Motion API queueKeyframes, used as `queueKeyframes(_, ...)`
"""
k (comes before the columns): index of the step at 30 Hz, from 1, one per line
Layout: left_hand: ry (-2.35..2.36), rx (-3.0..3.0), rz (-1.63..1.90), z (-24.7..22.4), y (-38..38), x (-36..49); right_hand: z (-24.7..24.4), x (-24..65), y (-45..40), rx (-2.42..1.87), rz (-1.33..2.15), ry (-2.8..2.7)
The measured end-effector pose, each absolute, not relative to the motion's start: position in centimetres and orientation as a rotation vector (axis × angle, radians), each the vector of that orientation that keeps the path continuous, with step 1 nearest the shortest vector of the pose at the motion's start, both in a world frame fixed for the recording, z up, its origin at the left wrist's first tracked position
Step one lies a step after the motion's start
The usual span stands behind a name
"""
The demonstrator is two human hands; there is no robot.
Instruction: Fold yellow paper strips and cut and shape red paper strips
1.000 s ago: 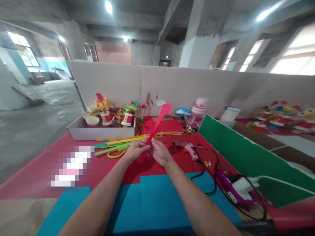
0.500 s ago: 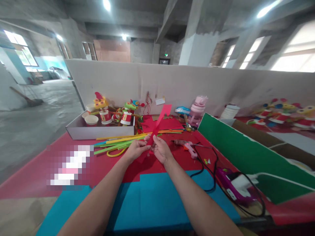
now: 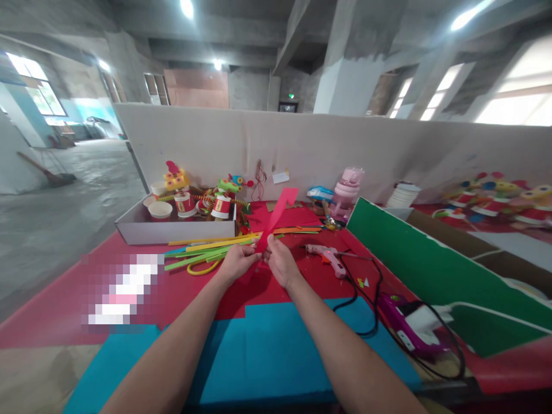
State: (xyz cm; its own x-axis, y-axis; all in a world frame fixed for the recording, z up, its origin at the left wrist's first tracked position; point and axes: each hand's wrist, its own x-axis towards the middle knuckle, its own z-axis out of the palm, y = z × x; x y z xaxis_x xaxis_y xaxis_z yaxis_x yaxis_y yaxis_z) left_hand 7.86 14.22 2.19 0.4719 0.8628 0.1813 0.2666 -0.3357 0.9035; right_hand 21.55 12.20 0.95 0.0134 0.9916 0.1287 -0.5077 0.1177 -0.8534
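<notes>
A red paper strip [image 3: 278, 214] slants up and away from my hands, with a bent or notched far end. My left hand [image 3: 238, 262] is closed on its lower end, fingers pinched together. Close beside it, my right hand [image 3: 279, 261] grips the strip from the right, thumb uppermost. The fingertips partly hide the strip's near end. Under and left of the hands lie several yellow and green paper strips [image 3: 215, 251] and a yellow-handled tool [image 3: 202, 270]. A pink glue gun [image 3: 330, 259] lies right of my right hand.
A white box [image 3: 176, 233] at the back left holds paper cups and cup figures. Blue sheets [image 3: 276, 356] cover the front edge. On the right stand a green panel [image 3: 431, 276] and a purple power strip [image 3: 409, 328] with black cables. A pink bottle [image 3: 348, 190] stands behind.
The red strip's far end has dipped slightly down and to the left. Both hands have shifted only a little and still hold it.
</notes>
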Motion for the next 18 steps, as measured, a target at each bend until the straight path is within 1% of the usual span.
queueKeyframes(4, 0.924, 1.863, 0.827, 2.1, 14.3, 7.8, 0.6, 21.2, 12.1, -0.755, 1.274, -0.902)
queueKeyframes(14, 0.846, 1.964, 0.889, 2.0, 14.5, 8.0, 1.6, 20.9, 11.9, -0.693, 1.285, -0.843)
queueKeyframes(18, 0.881, 1.928, 0.823, 2.0, 14.4, 8.0, 1.7, 21.2, 12.0, -0.658, 1.272, -0.807)
